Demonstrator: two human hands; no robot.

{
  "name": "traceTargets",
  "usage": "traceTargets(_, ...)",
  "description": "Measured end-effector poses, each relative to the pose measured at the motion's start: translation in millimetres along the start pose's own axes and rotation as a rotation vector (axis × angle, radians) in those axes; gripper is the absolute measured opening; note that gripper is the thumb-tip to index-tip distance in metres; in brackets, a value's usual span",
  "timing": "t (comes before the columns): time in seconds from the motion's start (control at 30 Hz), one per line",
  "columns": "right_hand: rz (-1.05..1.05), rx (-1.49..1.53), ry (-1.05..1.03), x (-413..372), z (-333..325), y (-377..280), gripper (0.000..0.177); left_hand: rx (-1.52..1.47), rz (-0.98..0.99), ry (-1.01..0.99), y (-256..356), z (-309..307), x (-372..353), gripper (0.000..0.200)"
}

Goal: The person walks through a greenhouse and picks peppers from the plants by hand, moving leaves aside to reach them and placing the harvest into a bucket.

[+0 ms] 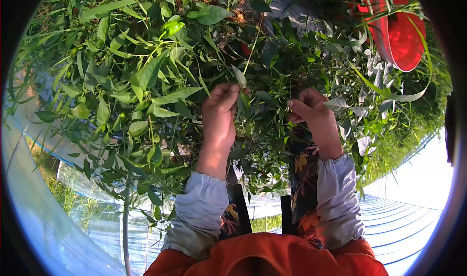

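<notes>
Up close, the left hand (219, 118) has its fingers (228, 92) pinched shut on the base of a pale leaf (239, 76) that points up and away, while the right hand (311, 111) curls just beside it, its hold impossible to tell.

Red bucket (404, 37) cut by top edge; leaves (146, 74) hide what left hand (219, 118), right hand (314, 113) fingers pinch.

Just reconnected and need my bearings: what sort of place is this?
Probably an outdoor vegetable plot: leafy pepper plants with a green pepper, a red bucket beside them, and plastic sheeting nearby.
</notes>
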State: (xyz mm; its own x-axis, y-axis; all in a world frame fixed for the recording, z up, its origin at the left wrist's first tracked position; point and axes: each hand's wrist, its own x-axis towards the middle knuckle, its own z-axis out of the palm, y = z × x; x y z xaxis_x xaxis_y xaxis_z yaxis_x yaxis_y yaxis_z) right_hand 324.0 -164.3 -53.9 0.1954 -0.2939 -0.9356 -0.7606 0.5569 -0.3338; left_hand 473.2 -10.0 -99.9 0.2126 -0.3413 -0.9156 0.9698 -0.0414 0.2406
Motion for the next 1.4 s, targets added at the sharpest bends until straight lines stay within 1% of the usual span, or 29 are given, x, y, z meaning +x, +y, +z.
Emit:
traceTargets(0.1,0.075,0.566,-0.091,17.8,6.8,-0.2,0.028,-0.053,-0.039,0.000,-7.4,-7.3,2.5,0.010)
traceTargets(0.17,0.002,0.541,0.053,15.0,21.4,-0.3,0.032,-0.120,-0.030,-0.021,-10.2,-9.5,7.0,0.010)
traceTargets(0.2,-0.035,0.524,0.122,14.4,28.2,-1.1,0.034,-0.178,0.011,-0.087,-8.9,-14.4,8.8,0.010)
traceTargets(0.23,-0.065,0.505,0.191,11.5,31.5,-0.9,0.036,-0.151,0.009,-0.039,-7.5,-18.2,8.7,0.010)
traceTargets(0.27,-0.118,0.410,0.300,5.9,28.7,-5.7,0.037,-0.127,0.004,0.005,-6.1,-18.8,8.0,0.010)
traceTargets(0.3,-0.102,0.313,0.355,7.3,20.7,-1.8,0.038,-0.104,0.000,0.044,-4.4,-17.2,8.0,0.010)
traceTargets(0.33,-0.087,0.215,0.412,11.5,8.3,4.7,0.040,-0.137,-0.009,0.016,-2.3,-15.2,6.0,0.008)
traceTargets(0.37,-0.073,0.118,0.469,18.4,-0.4,11.5,0.041,-0.138,-0.017,0.033,-3.5,-14.3,5.5,0.008)
traceTargets(0.4,-0.160,0.090,0.521,33.8,-0.2,18.7,0.044,-0.138,-0.019,0.047,-4.3,-13.5,7.1,0.008)
traceTargets(0.5,-0.345,-0.212,0.723,63.6,10.6,14.7,0.048,-0.086,-0.010,0.047,-5.8,-19.1,10.1,0.007)
traceTargets(0.53,-0.365,-0.138,0.827,71.8,18.6,8.6,0.051,-0.078,-0.006,0.052,-5.6,-18.7,10.6,0.007)
traceTargets(0.6,-0.186,-0.333,0.933,104.1,11.7,11.9,0.059,-0.069,-0.006,0.068,-4.8,-17.2,10.8,0.007)
traceTargets(0.67,-0.032,-0.369,1.060,109.6,9.7,1.2,0.077,-0.067,-0.015,0.087,-4.1,-14.1,9.6,0.007)
traceTargets(0.73,0.021,-0.926,0.866,116.6,-4.4,9.2,0.068,-0.054,-0.010,0.086,-2.8,-14.2,9.7,0.007)
traceTargets(0.8,-0.022,-0.829,1.008,121.1,1.6,23.8,0.040,-0.047,-0.003,0.105,-1.7,-15.6,8.4,0.008)
traceTargets(0.83,-0.049,-0.778,1.077,123.5,4.6,31.2,0.031,-0.049,0.003,0.120,-0.6,-15.4,8.9,0.009)
traceTargets(0.87,-0.023,-1.003,0.962,104.7,6.6,26.0,0.027,-0.052,0.010,0.133,0.2,-15.6,9.1,0.011)
traceTargets(0.9,0.004,-1.222,0.836,94.0,7.7,23.9,0.025,-0.045,0.030,0.106,0.7,-17.3,8.9,0.011)
traceTargets(0.93,-0.112,-1.331,0.876,97.4,2.8,39.6,0.027,-0.039,0.050,0.079,1.3,-19.7,9.3,0.011)
traceTargets(0.97,-0.156,-1.316,0.854,97.9,-2.1,43.4,0.026,-0.033,0.073,0.054,0.8,-21.3,9.9,0.011)
traceTargets(1.03,-0.245,-1.280,0.803,100.3,-9.2,51.3,0.025,-0.017,0.084,0.078,-1.0,-24.7,11.8,0.012)
traceTargets(1.1,-0.516,-1.204,0.815,109.5,-20.2,77.3,0.042,-0.014,0.079,0.091,0.1,-19.1,9.1,0.012)
traceTargets(1.13,-0.452,-1.093,0.794,114.4,-23.9,87.7,0.041,-0.009,0.078,0.087,0.1,-19.2,8.9,0.012)
traceTargets(1.2,-0.547,-1.371,0.734,99.2,-19.4,76.7,0.037,0.004,0.076,0.079,0.2,-19.5,8.9,0.012)
traceTargets(1.27,-0.430,-1.189,0.634,108.9,-25.9,108.3,0.034,0.014,0.074,0.106,2.8,-12.8,7.1,0.011)
traceTargets(1.3,-0.459,-1.007,0.436,88.0,-17.9,80.5,0.028,0.018,0.074,0.121,4.0,-11.1,6.4,0.010)
traceTargets(1.33,-0.452,-0.812,0.245,66.6,-9.3,51.6,0.037,0.062,0.072,0.112,3.3,-10.2,6.1,0.011)
traceTargets(1.37,-0.340,0.011,0.074,54.6,4.5,67.0,0.033,0.106,0.070,0.103,2.2,-9.5,4.8,0.013)
traceTargets(1.4,-0.216,0.853,0.024,42.6,18.3,82.4,0.031,0.149,0.068,0.094,1.2,-8.1,3.6,0.015)
